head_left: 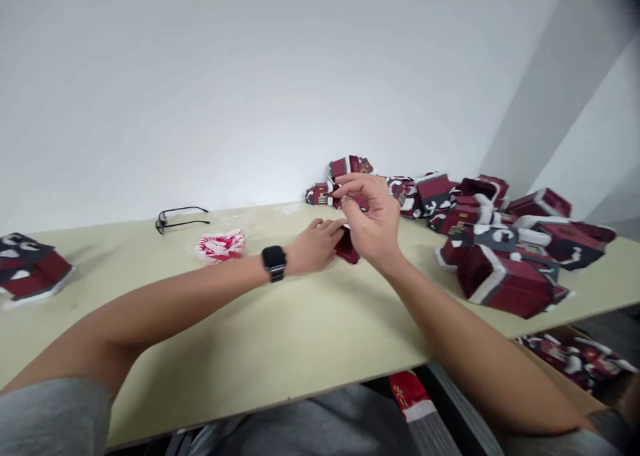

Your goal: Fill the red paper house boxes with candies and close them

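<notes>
My left hand [316, 246], with a black watch [274, 263] on its wrist, is closed on a small dark red felt house [348, 248] above the table. Only part of the house shows, since my right hand partly covers it. Just above and to the right of it is my right hand [374, 219], its thumb and fingers bent together as in a pinch. Whatever lies between those fingertips is too small to make out. Behind my right hand stand more dark red houses [345, 167] with white, snow-like trim.
Many similar felt houses [510, 283] are heaped on the right; another house [33, 269] stands far left. Black glasses [183, 219] and a clear bag of red-and-white pieces [221, 246] lie left of my hands. Below the table's right edge is a box of houses [575, 359].
</notes>
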Available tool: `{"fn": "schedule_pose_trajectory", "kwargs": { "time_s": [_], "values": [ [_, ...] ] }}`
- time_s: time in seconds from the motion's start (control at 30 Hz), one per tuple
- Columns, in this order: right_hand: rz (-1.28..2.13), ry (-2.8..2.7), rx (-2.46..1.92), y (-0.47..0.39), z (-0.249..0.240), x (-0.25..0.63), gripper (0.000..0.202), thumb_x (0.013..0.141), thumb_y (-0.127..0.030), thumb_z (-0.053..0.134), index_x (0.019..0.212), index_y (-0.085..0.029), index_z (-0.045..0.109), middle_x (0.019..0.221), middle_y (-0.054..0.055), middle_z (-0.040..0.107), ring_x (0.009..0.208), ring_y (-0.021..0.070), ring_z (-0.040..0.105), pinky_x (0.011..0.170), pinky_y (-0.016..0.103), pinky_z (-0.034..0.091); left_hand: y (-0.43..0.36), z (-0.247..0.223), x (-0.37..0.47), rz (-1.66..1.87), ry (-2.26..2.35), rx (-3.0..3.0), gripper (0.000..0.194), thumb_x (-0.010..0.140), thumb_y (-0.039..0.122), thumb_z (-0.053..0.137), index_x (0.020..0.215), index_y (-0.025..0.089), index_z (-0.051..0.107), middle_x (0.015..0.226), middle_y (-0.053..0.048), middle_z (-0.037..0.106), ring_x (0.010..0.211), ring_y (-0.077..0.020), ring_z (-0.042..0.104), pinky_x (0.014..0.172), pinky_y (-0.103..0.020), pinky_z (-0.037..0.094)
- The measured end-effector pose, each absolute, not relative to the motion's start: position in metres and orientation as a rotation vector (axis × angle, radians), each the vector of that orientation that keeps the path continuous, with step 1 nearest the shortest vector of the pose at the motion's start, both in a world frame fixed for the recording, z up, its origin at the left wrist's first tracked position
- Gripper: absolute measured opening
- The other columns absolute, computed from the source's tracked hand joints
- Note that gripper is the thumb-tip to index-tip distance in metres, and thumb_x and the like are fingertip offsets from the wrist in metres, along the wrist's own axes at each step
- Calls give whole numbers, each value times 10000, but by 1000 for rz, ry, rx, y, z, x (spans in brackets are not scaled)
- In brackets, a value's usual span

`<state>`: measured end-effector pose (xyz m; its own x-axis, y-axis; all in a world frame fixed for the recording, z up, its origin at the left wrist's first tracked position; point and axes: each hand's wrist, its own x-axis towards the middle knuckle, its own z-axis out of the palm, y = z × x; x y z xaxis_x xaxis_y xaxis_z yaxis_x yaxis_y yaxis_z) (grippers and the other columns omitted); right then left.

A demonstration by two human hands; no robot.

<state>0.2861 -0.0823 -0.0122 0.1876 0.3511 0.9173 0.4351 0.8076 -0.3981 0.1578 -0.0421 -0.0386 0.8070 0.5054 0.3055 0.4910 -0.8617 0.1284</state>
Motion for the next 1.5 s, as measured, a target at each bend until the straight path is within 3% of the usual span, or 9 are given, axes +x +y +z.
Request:
{"fn": "schedule_pose_trajectory", "kwargs": {
  "time_s": [0.17, 0.3, 0.5, 0.67, 0.73, 0.83, 1.07, 1.27, 1.5],
  "values": [
    [339, -1519, -1003, -55, -24, 300, 170, 878, -248, 636, 1031, -247, 711, 1196, 70, 749, 1193, 299, 660, 1061, 506, 506, -47, -70, 50, 592, 755, 2967, 627, 922, 145, 541, 1538, 105, 429, 1723, -210, 286, 1556, -334, 397, 1278, -484, 388],
    [1002, -1652, -1152, -40, -40, 311, 507, 901, -507, 779, 1343, -300, 641, 1435, 92, 669, 1388, 329, 583, 1196, 562, 421, -59, -81, 22, 672, 810, 2790, 751, 909, 135, 575, 1618, 188, 333, 1775, -158, 152, 1575, -301, 392, 1299, -439, 387],
    [1327, -1751, -929, -33, -63, 304, 696, 729, -393, 950, 1360, -263, 686, 1339, 90, 738, 1282, 316, 654, 1166, 548, 475, -46, -91, 10, 741, 786, 2642, 788, 908, 180, 634, 1645, 221, 356, 1802, -125, 90, 1603, -317, 346, 1307, -475, 370],
    [1228, -1737, -971, -36, -61, 298, 558, 746, -357, 925, 1254, -239, 727, 1244, 74, 764, 1160, 297, 686, 1123, 546, 496, -35, -65, -2, 755, 894, 2749, 341, 916, 218, 617, 1214, 233, 781, 1724, -61, 378, 1584, -325, 368, 1300, -529, 341],
    [1217, -1714, -951, -38, -59, 298, 548, 730, -344, 934, 1218, -233, 713, 1229, 71, 758, 1124, 291, 693, 1082, 534, 524, -31, -42, -12, 892, 989, 2777, 219, 922, 254, 598, 919, 215, 813, 1532, -79, 615, 1464, -318, 505, 1221, -522, 421],
    [1179, -1686, -963, -40, -58, 296, 521, 728, -335, 935, 1179, -239, 694, 1213, 62, 752, 1131, 291, 689, 1056, 524, 542, -21, -7, -35, 1002, 1226, 2713, 238, 909, 303, 585, 835, 202, 787, 1093, -82, 793, 1067, -255, 689, 974, -410, 534],
    [1138, -1683, -1002, -45, -58, 291, 493, 776, -331, 901, 1204, -243, 673, 1214, 63, 746, 1142, 292, 690, 1021, 510, 570, 10, 1, -79, 191, 1528, 2487, 313, 750, 386, 693, 984, 231, 833, 912, -43, 811, 733, -191, 684, 665, -270, 463],
    [1106, -1641, -1028, -43, -59, 291, 524, 765, -367, 919, 1213, -245, 678, 1258, 66, 744, 1117, 298, 717, 1044, 527, 574, 13, -14, -74, 318, 1526, 2535, 247, 766, 404, 652, 802, 202, 789, 817, -65, 780, 722, -202, 661, 644, -284, 440],
    [1117, -1507, -1057, -48, -54, 287, 559, 753, -403, 944, 1211, -240, 668, 1162, 71, 771, 1040, 312, 753, 1014, 553, 610, 0, 2, -57, 858, 1467, 2320, 264, 933, 411, 529, 916, 194, 679, 916, -67, 748, 717, -179, 654, 646, -288, 476]
  ]
}}
